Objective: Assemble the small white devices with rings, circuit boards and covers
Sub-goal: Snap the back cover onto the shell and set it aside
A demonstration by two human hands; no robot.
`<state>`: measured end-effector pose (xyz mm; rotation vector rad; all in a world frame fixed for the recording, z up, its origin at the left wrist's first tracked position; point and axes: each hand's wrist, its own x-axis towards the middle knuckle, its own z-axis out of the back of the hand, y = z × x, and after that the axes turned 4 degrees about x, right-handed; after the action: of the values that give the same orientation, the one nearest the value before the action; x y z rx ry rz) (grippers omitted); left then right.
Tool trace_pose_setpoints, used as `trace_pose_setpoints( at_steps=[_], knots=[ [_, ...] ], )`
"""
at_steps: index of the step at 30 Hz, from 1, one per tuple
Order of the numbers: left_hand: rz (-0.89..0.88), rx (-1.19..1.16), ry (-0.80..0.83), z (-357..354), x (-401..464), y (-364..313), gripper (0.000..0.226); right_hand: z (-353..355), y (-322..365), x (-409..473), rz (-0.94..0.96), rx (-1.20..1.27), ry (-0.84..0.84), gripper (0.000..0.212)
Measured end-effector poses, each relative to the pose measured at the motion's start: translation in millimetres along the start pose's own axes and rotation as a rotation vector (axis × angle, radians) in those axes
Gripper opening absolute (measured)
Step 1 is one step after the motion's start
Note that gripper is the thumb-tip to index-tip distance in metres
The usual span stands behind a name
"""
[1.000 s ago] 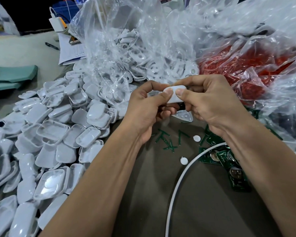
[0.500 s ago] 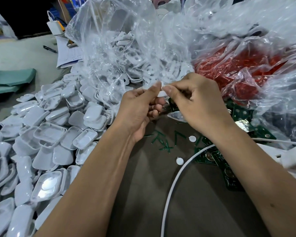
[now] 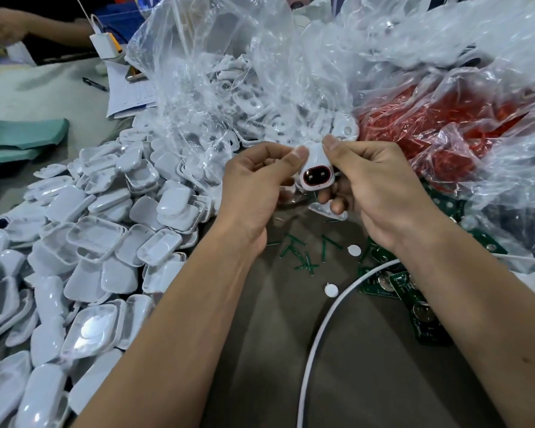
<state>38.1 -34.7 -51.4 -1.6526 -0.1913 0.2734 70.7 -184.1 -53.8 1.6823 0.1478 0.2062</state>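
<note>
Both of my hands hold one small white device above the table, its dark window with a red ring facing me. My left hand pinches its left top edge with the thumb. My right hand grips its right side, thumb on top. A heap of white covers lies to the left. Green circuit boards with coin cells lie under my right forearm. Red rings fill a clear bag at the right.
A clear bag of white shells stands behind my hands. Green offcuts, two white discs and a white cable lie on the brown table. Another person's arm is at the far left, near papers and a pen.
The device has turned in my hands so its dark red-ringed window now faces me. Both hands shifted slightly up and away.
</note>
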Motion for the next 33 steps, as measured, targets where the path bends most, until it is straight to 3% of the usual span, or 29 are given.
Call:
trace_pose_setpoints(
  at_steps=[10, 26, 33],
  knots=[
    [0.144, -0.176, 0.166, -2, -3, -1, 0.019, -2, -3, 1, 0.107, -0.088, -0.05, 0.043],
    [-0.078, -0.07, 0.115, -1, -6, -2, 0.029, -7, -6, -1, 0.201, -0.049, -0.027, 0.041],
    [-0.121, -0.029, 0.002, -9, -7, -10, 0.03, -18, 6, -2, 0.04, 0.062, -0.034, 0.036]
  ],
)
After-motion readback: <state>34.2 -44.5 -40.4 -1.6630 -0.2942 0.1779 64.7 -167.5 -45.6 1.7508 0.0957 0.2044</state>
